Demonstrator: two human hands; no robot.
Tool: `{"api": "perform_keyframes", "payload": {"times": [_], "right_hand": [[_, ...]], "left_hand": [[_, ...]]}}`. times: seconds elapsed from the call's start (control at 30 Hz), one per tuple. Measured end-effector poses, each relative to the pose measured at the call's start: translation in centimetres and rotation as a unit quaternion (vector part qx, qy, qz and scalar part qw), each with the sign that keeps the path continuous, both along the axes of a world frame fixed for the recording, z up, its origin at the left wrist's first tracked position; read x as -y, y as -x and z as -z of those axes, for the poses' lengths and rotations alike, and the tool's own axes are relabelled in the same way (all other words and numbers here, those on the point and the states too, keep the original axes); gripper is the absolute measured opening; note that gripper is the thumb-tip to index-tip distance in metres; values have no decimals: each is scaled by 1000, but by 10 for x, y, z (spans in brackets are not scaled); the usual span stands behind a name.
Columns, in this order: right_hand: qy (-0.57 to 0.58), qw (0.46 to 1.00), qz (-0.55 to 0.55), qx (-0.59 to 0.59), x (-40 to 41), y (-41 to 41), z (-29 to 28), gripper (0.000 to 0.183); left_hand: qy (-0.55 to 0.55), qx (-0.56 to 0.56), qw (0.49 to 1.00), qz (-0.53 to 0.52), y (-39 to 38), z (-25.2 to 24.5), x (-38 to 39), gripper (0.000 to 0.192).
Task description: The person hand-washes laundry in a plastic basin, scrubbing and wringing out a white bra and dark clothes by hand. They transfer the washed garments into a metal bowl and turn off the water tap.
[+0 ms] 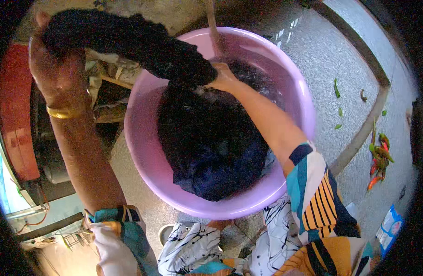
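A dark wet cloth [125,39] is stretched in a thick rope shape above the left rim of a round pink plastic basin [142,145]. Its upper left end is in my left hand [58,69], raised beyond the basin's edge; a gold bangle [64,112] circles that wrist. My right hand [222,77] grips the other end, over the inside of the basin. Below, more dark fabric [215,155], black and navy, lies in water in the basin. The cloth hides some of my left fingers.
A thin stream of water [212,20] falls into the basin from above. Red and green chillies [379,157] lie on the speckled floor [322,62] at right, near a blue-and-white packet [390,227]. Wooden pieces [111,114] and a red panel [20,114] stand at left.
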State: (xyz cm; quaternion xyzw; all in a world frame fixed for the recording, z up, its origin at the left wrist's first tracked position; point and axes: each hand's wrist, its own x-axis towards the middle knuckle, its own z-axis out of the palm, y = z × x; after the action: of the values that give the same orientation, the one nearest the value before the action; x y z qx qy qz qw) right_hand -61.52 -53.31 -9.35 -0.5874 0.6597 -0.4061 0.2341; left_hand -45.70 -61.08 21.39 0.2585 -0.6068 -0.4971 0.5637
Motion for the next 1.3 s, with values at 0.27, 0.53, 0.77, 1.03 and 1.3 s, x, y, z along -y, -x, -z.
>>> {"api": "perform_keyframes", "payload": {"times": [0.27, 0.53, 0.77, 1.03, 1.3], "right_hand": [[-52, 984, 109, -131, -8, 34, 4, 40], [-245, 932, -23, -265, -44, -5, 83, 58], [-171, 919, 9, -356, -83, 8, 149, 45], [-201, 956, 57, -205, -73, 17, -45, 40], [47, 999, -8, 12, -58, -15, -244, 36]], "left_hand": [[-12, 282, 954, -96, -9, 170, -10, 6], [41, 672, 739, 28, -33, 280, -48, 58], [-31, 549, 828, 110, -91, 160, -128, 51], [-398, 179, 882, 177, -118, 91, -187, 51], [-696, -145, 681, 176, -41, 114, -165, 97]]}}
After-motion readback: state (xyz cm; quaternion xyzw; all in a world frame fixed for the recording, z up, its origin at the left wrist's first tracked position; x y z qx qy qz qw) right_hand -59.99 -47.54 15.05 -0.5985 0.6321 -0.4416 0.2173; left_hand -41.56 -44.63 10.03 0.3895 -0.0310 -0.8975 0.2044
